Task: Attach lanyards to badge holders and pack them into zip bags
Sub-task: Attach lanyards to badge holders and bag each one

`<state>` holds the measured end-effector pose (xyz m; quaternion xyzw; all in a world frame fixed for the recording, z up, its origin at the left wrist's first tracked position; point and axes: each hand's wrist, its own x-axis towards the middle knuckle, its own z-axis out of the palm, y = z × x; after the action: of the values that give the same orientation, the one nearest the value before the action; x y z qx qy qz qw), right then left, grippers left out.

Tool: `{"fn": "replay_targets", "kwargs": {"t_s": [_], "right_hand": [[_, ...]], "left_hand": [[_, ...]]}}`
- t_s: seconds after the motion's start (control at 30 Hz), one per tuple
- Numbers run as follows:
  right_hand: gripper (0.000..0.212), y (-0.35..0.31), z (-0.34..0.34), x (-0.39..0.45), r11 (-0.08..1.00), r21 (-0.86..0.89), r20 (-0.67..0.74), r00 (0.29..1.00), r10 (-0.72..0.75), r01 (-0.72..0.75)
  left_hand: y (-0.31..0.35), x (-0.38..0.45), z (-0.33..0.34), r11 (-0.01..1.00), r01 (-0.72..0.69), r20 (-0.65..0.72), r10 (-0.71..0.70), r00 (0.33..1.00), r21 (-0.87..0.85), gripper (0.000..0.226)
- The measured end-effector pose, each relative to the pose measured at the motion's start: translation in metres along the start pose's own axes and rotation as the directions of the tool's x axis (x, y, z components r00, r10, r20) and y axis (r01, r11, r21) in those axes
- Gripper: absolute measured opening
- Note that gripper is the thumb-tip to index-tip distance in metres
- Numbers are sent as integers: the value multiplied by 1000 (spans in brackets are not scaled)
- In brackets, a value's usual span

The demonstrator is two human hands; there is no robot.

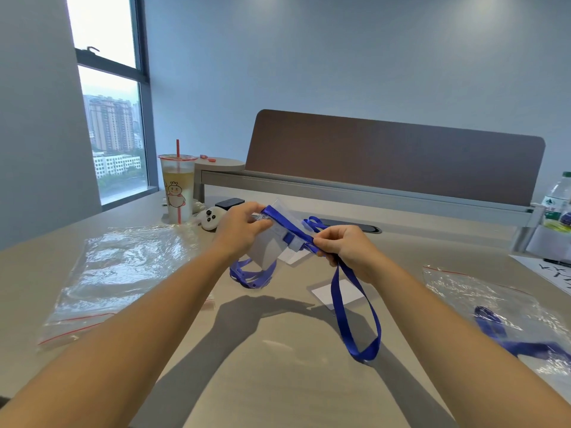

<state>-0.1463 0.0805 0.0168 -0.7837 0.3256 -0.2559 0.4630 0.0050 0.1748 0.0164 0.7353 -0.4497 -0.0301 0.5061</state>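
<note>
Above the table's middle, my left hand (242, 225) grips a clear badge holder (268, 247) by its top edge, with a blue lanyard (352, 307) laid across it. My right hand (343, 247) pinches that lanyard just right of the holder, and its long loop hangs down to the tabletop. Under the holder lies another blue lanyard (250, 276). A further badge holder with a white card (349, 291) lies flat below my right hand. Several empty zip bags (120, 273) are stacked at the left. At the right, a zip bag (506, 322) holds a blue lanyard.
A drink cup with a red straw (178, 188) stands at the back left, with a white controller (211, 218) and a dark box (230, 203) beside it. A brown desk divider (395, 156) runs along the back. A water bottle (557, 200) and a written paper (553, 270) sit far right.
</note>
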Motion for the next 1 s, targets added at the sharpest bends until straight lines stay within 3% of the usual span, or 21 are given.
{"fn": "replay_targets", "kwargs": {"t_s": [0.3, 0.5, 0.6, 0.73, 1.0], "right_hand": [[14, 6, -1, -1, 994, -106, 58, 998, 29, -23], [19, 6, -1, 1, 981, -192, 136, 991, 16, 11], [11, 4, -2, 3, 977, -214, 214, 976, 33, 14], [20, 2, -5, 11, 970, -242, 253, 965, 65, -2], [22, -3, -17, 15, 989, -97, 205, 970, 131, -114]], "left_hand": [[-6, 2, -5, 996, -20, 3, 20, 1000, -88, 31], [-5, -4, -9, 987, -86, 193, 112, 975, -136, 27], [-4, -6, -9, 989, -121, 303, 142, 942, -87, 28], [1, -7, -5, 983, -182, 411, 162, 897, 10, 32], [7, -5, 0, 916, -325, 534, 158, 830, 234, 34]]}}
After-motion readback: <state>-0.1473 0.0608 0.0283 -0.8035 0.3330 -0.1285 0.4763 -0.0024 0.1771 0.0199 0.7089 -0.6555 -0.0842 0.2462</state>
